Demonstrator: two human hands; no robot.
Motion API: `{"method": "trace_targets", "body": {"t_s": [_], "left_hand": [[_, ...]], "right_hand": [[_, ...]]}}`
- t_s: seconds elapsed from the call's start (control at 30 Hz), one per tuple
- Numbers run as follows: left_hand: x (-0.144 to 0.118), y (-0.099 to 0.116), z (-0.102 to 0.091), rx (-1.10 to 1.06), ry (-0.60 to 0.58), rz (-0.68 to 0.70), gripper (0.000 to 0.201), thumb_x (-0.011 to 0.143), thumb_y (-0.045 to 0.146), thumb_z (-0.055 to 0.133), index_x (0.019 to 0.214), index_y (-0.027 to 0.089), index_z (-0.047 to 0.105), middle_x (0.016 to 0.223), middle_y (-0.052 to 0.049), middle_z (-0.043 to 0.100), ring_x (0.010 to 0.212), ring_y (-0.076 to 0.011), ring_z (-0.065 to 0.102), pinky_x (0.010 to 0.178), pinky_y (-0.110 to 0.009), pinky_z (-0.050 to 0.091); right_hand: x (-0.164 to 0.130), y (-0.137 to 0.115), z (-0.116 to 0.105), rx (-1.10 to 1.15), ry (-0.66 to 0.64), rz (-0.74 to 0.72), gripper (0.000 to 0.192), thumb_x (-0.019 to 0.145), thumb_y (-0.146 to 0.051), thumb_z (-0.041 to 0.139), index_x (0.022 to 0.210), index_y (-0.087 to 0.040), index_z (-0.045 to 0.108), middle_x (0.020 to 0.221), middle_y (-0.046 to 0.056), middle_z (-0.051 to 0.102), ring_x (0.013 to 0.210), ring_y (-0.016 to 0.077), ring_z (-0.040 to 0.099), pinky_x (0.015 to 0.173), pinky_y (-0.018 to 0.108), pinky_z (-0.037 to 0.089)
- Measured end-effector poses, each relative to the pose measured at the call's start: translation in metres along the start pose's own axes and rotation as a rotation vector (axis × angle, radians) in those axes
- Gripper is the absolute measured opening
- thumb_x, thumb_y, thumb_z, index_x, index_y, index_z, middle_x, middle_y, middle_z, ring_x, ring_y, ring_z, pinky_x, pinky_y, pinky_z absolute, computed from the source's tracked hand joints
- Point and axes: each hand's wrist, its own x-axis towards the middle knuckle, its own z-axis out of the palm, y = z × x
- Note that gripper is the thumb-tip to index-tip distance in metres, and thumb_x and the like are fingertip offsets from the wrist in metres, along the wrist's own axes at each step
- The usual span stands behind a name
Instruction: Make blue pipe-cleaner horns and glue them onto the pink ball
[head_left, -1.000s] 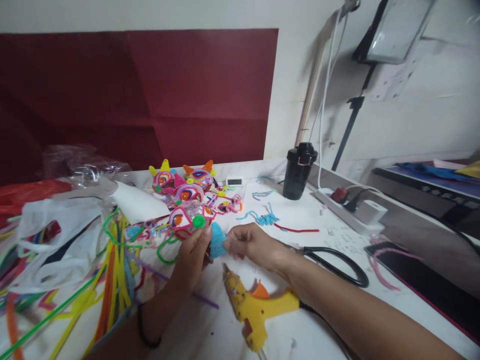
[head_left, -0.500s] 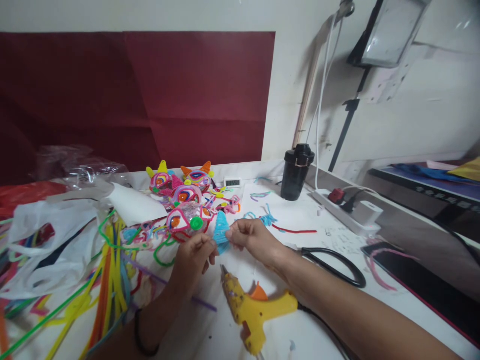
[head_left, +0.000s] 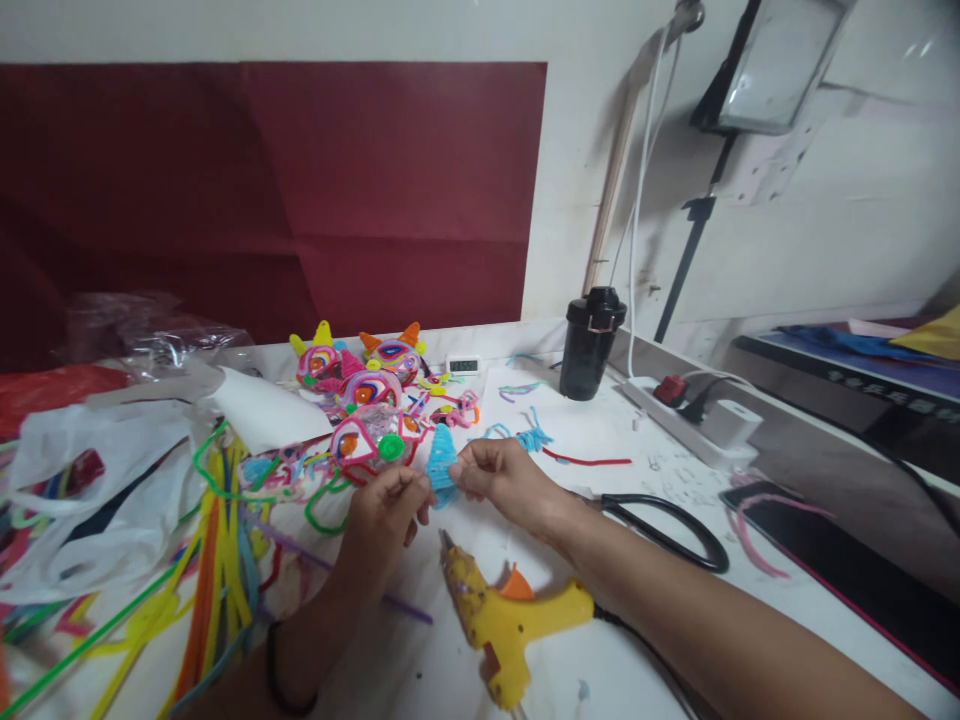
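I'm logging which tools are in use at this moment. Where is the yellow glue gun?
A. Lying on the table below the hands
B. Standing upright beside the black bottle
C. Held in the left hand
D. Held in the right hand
A: the yellow glue gun lies on the table, while the left hand and right hand pinch a small blue cone.

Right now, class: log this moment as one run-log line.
left hand: pinching blue pipe-cleaner cone | right hand: pinching same cone | yellow glue gun: lying on table, untouched | scissors: beside right wrist
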Motion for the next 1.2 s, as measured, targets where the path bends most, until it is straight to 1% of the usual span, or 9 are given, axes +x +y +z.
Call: {"method": "trace_targets", "body": {"t_s": [0.13, 0.2, 0.3, 0.4, 0.57, 0.7, 0.8, 1.0, 1.2], "left_hand": [[0.0003, -0.0014, 0.0003, -0.019, -0.005, 0.020, 0.023, 0.072, 0.038, 0.061, 0.065, 0.016, 0.060, 0.051, 0.003, 0.056, 0.040, -0.0076, 0.045, 0.037, -0.019, 0.031], [0.0008, -0.0011, 0.0010, -0.051, 0.010, 0.035, 0.021, 0.071, 0.037, 0.063, 0.075, 0.016, 0.061, 0.056, 0.002, 0.060, 0.044, -0.0096, 0.049, 0.038, -0.020, 0.035], [0.0023, -0.0019, 0.0016, -0.068, 0.033, 0.069, 0.028, 0.071, 0.035, 0.064, 0.091, 0.015, 0.061, 0.061, 0.001, 0.064, 0.046, -0.0108, 0.051, 0.039, -0.021, 0.037], [0.0038, -0.0053, 0.0009, -0.049, 0.011, 0.117, 0.029, 0.075, 0.035, 0.062, 0.095, 0.015, 0.060, 0.058, 0.002, 0.062, 0.045, -0.0101, 0.049, 0.041, -0.021, 0.037], [0.0032, -0.0084, -0.0010, 0.013, -0.003, 0.170, 0.026, 0.079, 0.034, 0.058, 0.097, 0.015, 0.060, 0.055, 0.004, 0.059, 0.046, -0.0101, 0.049, 0.042, -0.021, 0.037], [0.0011, -0.0075, -0.0012, 0.040, 0.021, 0.174, 0.025, 0.079, 0.033, 0.058, 0.095, 0.014, 0.060, 0.054, 0.004, 0.059, 0.045, -0.0100, 0.049, 0.043, -0.021, 0.039], [0.0011, -0.0080, -0.0011, 0.037, 0.018, 0.188, 0.024, 0.079, 0.032, 0.058, 0.097, 0.015, 0.060, 0.054, 0.005, 0.059, 0.046, -0.0099, 0.050, 0.043, -0.021, 0.039], [0.0026, -0.0094, -0.0027, 0.039, 0.024, 0.222, 0.022, 0.080, 0.030, 0.058, 0.096, 0.016, 0.059, 0.054, 0.005, 0.060, 0.046, -0.0095, 0.052, 0.044, -0.020, 0.040], [0.0023, -0.0078, -0.0035, 0.051, 0.024, 0.249, 0.021, 0.080, 0.029, 0.059, 0.096, 0.016, 0.059, 0.058, 0.005, 0.062, 0.048, -0.0099, 0.055, 0.045, -0.020, 0.043]], "right_hand": [[0.0011, 0.0006, -0.0007, 0.002, 0.010, -0.010, 0.039, 0.063, -0.051, 0.070, 0.056, -0.018, 0.050, 0.053, -0.004, 0.048, 0.051, 0.0102, 0.040, 0.053, 0.025, 0.032], [0.0012, 0.0000, -0.0007, 0.015, 0.019, -0.013, 0.040, 0.063, -0.051, 0.070, 0.056, -0.018, 0.049, 0.052, -0.004, 0.047, 0.051, 0.0099, 0.040, 0.053, 0.025, 0.032], [0.0011, -0.0010, -0.0005, 0.030, 0.021, -0.011, 0.038, 0.063, -0.049, 0.070, 0.055, -0.018, 0.050, 0.052, -0.004, 0.047, 0.051, 0.0098, 0.040, 0.053, 0.024, 0.032], [0.0009, -0.0014, -0.0007, 0.034, 0.019, -0.006, 0.037, 0.064, -0.048, 0.070, 0.055, -0.018, 0.050, 0.051, -0.004, 0.047, 0.050, 0.0097, 0.039, 0.052, 0.025, 0.031], [0.0005, -0.0017, -0.0013, 0.037, 0.017, 0.012, 0.035, 0.064, -0.047, 0.070, 0.057, -0.017, 0.052, 0.051, -0.004, 0.049, 0.049, 0.0097, 0.040, 0.052, 0.025, 0.031], [0.0005, -0.0024, -0.0012, 0.039, 0.012, 0.014, 0.031, 0.065, -0.042, 0.069, 0.056, -0.017, 0.053, 0.052, -0.004, 0.050, 0.050, 0.0099, 0.042, 0.053, 0.024, 0.033], [0.0005, -0.0033, -0.0011, 0.055, 0.012, 0.025, 0.030, 0.064, -0.042, 0.070, 0.057, -0.017, 0.053, 0.051, -0.004, 0.050, 0.049, 0.0097, 0.042, 0.052, 0.024, 0.033], [-0.0002, -0.0053, -0.0011, 0.083, 0.007, 0.038, 0.034, 0.061, -0.045, 0.072, 0.056, -0.017, 0.055, 0.048, -0.004, 0.050, 0.046, 0.0092, 0.041, 0.049, 0.024, 0.031], [-0.0012, -0.0086, -0.0019, 0.122, 0.003, 0.070, 0.036, 0.058, -0.046, 0.075, 0.055, -0.016, 0.056, 0.049, -0.004, 0.052, 0.047, 0.0088, 0.043, 0.050, 0.024, 0.033]]}}
